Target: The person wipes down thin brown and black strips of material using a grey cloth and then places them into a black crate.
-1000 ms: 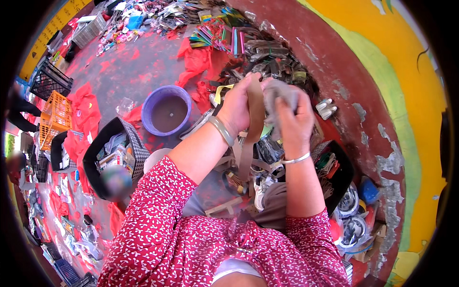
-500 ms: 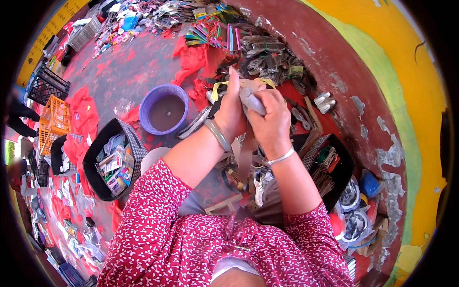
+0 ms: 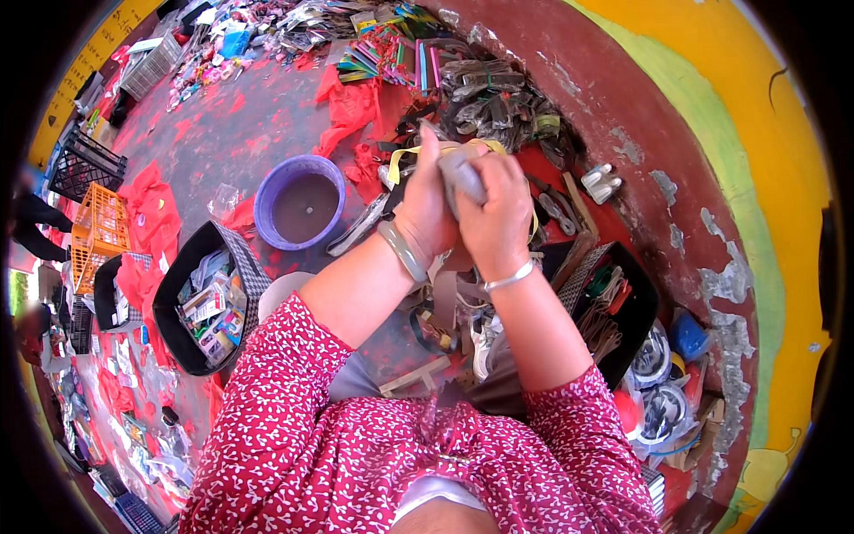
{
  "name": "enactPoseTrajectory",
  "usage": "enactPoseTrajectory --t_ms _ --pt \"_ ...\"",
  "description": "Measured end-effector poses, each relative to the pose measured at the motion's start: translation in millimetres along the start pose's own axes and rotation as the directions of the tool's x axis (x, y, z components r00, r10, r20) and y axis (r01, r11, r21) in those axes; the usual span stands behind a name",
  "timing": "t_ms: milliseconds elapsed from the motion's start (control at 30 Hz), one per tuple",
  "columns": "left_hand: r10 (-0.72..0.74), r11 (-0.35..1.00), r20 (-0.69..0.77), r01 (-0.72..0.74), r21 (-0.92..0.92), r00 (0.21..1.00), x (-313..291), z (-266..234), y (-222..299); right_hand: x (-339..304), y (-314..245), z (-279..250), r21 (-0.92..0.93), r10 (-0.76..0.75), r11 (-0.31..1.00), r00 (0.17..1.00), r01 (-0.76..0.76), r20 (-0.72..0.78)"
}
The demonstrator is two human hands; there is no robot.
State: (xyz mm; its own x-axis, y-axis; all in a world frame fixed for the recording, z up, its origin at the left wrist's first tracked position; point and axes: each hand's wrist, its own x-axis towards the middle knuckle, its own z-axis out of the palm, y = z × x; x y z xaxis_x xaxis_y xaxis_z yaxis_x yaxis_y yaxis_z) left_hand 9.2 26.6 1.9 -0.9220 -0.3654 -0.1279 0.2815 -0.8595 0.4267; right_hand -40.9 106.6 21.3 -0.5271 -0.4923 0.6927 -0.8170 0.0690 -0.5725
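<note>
My two hands are close together in front of me, above the floor. My right hand (image 3: pixel 500 214) is closed round a smooth grey lump (image 3: pixel 463 178), like a stone or a wadded cloth; I cannot tell which. My left hand (image 3: pixel 427 209) is beside it, thumb pointing up, the other fingers curled and mostly hidden. What it grips is largely covered by the hands. A yellow strip (image 3: pixel 397 164) loops out behind the hands and shows again beside the right wrist. Below the hands, part of a brownish band (image 3: pixel 455 260) is visible.
A purple basin (image 3: pixel 263 206) of murky water stands left of my hands. Further left is a black bin (image 3: pixel 162 313) of packages; another black bin (image 3: pixel 642 311) with bundled cords is on the right. Flattened dark bundles (image 3: pixel 485 84) lie ahead by the wall. A wooden piece (image 3: pixel 416 376) lies below.
The grey lump and my right hand have tilted and shifted slightly left. The brownish band that hung long below my hands now shows less, and the yellow strip reaches down beside the right wrist.
</note>
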Motion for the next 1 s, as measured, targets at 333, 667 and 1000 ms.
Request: enactPoseTrajectory --t_ms 333,667,1000 --pt "0.093 0.971 0.208 -0.042 -0.237 0.974 23.6 -31.6 13.7 -14.4 -5.5 0.6 0.086 0.044 0.995 0.991 -0.055 0.123" --pt "0.04 0.983 0.019 -0.036 -0.177 0.999 9.7 -9.3 3.9 1.4 10.8 9.6 -0.068 0.055 0.996 0.998 -0.055 0.007" --pt "-0.05 0.985 0.037 0.055 -0.161 0.998 -1.0 9.5 -3.7 10.4 67.3 2.1 -0.163 0.262 0.952 0.965 -0.258 0.003"
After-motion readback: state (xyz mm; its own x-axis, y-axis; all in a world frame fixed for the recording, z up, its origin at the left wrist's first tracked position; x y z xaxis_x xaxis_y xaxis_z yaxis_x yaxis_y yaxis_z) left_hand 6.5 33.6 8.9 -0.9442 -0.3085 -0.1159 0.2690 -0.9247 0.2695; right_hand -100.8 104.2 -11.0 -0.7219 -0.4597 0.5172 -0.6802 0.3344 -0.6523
